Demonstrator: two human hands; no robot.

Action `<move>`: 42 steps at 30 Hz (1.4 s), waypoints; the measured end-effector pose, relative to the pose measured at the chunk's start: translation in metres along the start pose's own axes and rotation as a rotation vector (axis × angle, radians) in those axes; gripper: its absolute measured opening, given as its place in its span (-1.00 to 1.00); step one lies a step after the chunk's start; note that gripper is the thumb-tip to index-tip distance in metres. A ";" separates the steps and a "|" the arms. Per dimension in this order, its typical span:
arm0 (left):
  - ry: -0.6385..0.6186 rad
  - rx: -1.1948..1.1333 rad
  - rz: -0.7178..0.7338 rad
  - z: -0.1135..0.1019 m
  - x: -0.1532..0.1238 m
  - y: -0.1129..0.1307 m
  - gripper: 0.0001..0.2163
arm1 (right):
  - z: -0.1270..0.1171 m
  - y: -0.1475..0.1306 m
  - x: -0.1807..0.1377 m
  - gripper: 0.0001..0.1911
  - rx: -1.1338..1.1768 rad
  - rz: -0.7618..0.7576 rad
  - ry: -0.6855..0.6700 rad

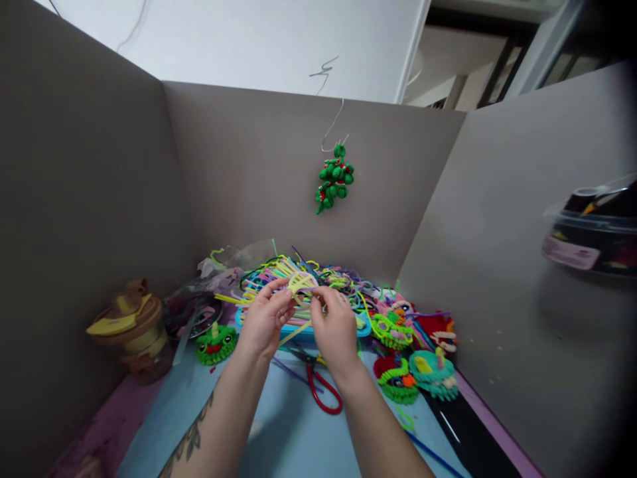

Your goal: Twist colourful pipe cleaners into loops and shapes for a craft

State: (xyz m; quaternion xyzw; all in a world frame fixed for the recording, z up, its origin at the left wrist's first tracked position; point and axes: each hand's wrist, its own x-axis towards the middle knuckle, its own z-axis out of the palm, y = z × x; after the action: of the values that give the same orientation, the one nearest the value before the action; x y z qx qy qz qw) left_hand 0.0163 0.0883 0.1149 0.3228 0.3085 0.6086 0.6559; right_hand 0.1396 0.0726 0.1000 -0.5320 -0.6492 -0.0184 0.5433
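Both hands are raised in front of a heap of colourful pipe cleaners (279, 272) in a blue tray (365, 325). Between them is a small pale yellow pipe cleaner piece (302, 281), bent into an open, basket-like shape, with a loose yellow strand hanging below. My left hand (266, 315) pinches its left side. On the right side, my right hand (334, 325) has thumb and fingers closed on the piece; its fingertips partly hide the grip. Below the hands, red-handled scissors (323, 392) lie on the light blue mat (283, 431), beside a purple pipe cleaner (296, 375).
A green frog-like figure (216, 344) and a brown-rimmed container (142, 338) stand at left. Several fuzzy figures, including a teal one (435, 372), sit at right near a black strip (468, 431). Grey panels surround the table; a green ornament (336, 176) hangs behind.
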 end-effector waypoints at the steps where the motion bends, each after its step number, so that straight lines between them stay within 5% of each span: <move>1: 0.007 -0.008 0.012 0.000 0.000 -0.001 -0.68 | 0.001 -0.001 -0.001 -0.78 0.019 0.008 -0.003; 16: 0.109 -0.119 -0.015 0.002 0.004 -0.005 -0.66 | 0.008 -0.002 -0.004 -0.59 0.108 -0.088 -0.123; 24: 0.025 -0.119 0.006 0.002 0.003 -0.003 -0.65 | 0.005 0.003 -0.002 -0.56 0.146 -0.101 -0.178; 34: 0.088 0.046 0.073 0.001 0.001 -0.002 -0.59 | 0.001 0.005 0.001 -0.54 0.179 -0.071 -0.284; 42: 0.129 0.127 0.333 -0.010 0.019 -0.011 -0.65 | 0.005 -0.009 0.001 -0.58 0.465 0.180 -0.364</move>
State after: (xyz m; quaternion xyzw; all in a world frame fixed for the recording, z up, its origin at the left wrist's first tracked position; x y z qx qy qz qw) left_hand 0.0159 0.1072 0.0999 0.3707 0.3300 0.7075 0.5031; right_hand 0.1299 0.0721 0.1034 -0.4433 -0.6730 0.2744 0.5247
